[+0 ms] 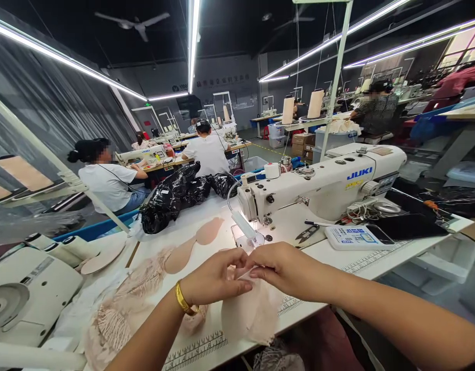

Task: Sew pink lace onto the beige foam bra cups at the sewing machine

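Both of my hands are close together in front of the needle area of a white sewing machine (318, 180). My left hand (217, 275), with a gold bracelet at the wrist, pinches the edge of a pale pink fabric piece (256, 312). My right hand (279, 268) grips the same edge between thumb and fingers. The fabric hangs down over the table's front edge. To the left lie flat beige fabric cutouts (183, 255) and a heap of ruffled pink fabric (121, 319).
Thread snips (307, 233) and a white box with a phone (353, 238) lie right of the needle. Black plastic bags (171, 198) stand behind the table. A second machine (24, 293) is at left. People in white shirts sit ahead; thread cones (315, 104) stand on a rack.
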`<state>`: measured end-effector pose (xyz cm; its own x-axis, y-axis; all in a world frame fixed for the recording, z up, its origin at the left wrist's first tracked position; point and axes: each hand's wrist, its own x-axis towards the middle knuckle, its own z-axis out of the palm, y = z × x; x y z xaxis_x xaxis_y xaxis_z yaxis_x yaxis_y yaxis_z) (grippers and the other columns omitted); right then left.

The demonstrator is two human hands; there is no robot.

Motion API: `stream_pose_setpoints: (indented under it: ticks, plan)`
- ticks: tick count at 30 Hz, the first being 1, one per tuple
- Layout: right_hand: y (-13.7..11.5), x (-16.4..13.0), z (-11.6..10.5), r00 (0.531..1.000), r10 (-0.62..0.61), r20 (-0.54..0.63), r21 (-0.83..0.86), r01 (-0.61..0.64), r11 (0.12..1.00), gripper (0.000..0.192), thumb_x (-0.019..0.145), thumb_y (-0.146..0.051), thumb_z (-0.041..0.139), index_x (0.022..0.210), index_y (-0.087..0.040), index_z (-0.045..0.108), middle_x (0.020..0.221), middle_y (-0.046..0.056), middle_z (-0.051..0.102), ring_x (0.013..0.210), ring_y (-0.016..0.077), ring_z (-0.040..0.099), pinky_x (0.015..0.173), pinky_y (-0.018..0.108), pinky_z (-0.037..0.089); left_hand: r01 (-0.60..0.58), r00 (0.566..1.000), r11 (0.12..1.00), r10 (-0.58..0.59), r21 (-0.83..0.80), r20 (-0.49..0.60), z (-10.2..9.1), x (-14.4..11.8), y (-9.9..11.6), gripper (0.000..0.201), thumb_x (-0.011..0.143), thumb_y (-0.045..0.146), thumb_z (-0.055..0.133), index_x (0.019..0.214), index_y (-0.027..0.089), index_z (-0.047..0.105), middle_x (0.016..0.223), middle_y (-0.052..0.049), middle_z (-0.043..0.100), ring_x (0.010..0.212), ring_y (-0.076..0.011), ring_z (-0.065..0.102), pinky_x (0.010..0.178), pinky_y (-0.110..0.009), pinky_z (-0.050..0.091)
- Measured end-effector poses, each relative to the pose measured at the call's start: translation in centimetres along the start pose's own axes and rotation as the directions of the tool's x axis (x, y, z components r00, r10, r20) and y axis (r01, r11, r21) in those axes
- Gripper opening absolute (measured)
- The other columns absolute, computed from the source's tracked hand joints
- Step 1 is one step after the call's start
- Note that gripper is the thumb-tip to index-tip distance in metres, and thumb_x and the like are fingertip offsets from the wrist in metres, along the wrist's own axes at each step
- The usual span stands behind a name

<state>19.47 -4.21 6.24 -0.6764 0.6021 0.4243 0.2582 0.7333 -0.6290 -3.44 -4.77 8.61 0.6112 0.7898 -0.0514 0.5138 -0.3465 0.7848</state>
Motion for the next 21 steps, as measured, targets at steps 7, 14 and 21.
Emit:
stream_pose_setpoints:
  ticks: [7, 14, 21]
  plan:
    - [-0.1, 1.3, 0.8, 0.954, -0.202, -0.221, -0.449, 0.084, 0.890, 0.031, 0.106, -0.018, 0.041, 0.100, -0.023, 0.071, 0.088, 0.006, 0.074, 0.073, 0.0182, 0.063, 0.066, 0.029, 0.045, -0.008, 0.843, 0.893, 0.248, 0.450, -0.477, -1.3, -2.1, -1.3, 0.017, 0.089, 0.027, 0.059, 0.075, 0.023, 0.049, 0.062, 0.005, 0.049, 0.055, -0.0136, 0.042, 0.055, -0.026, 0.032]
    - [8.0, 0.2, 5.7, 0.973, -0.231, 0.017, -0.284, 0.227, 0.932, 0.035, 0.104, -0.014, 0.039, 0.104, -0.024, 0.073, 0.111, 0.006, 0.077, 0.095, 0.0210, 0.068, 0.084, 0.033, 0.052, -0.066, 0.961, 0.603, 0.252, 0.795, -0.112, 1.7, -3.2, -3.7, 0.013, 0.097, 0.021, 0.061, 0.085, 0.022, 0.057, 0.090, -0.004, 0.067, 0.078, -0.0235, 0.057, 0.068, -0.034, 0.041]
    - [13.2, 0.6, 3.8, 0.961, -0.215, 0.176, -0.198, 0.249, 0.948, 0.033, 0.098, -0.008, 0.046, 0.100, -0.025, 0.074, 0.110, 0.003, 0.076, 0.094, 0.0191, 0.063, 0.079, 0.029, 0.047, -0.115, 0.980, 0.698, 0.197, 0.707, -0.035, 2.6, 2.7, -5.9, 0.022, 0.091, 0.006, 0.052, 0.076, 0.022, 0.051, 0.076, -0.002, 0.056, 0.068, -0.0195, 0.051, 0.064, -0.033, 0.038]
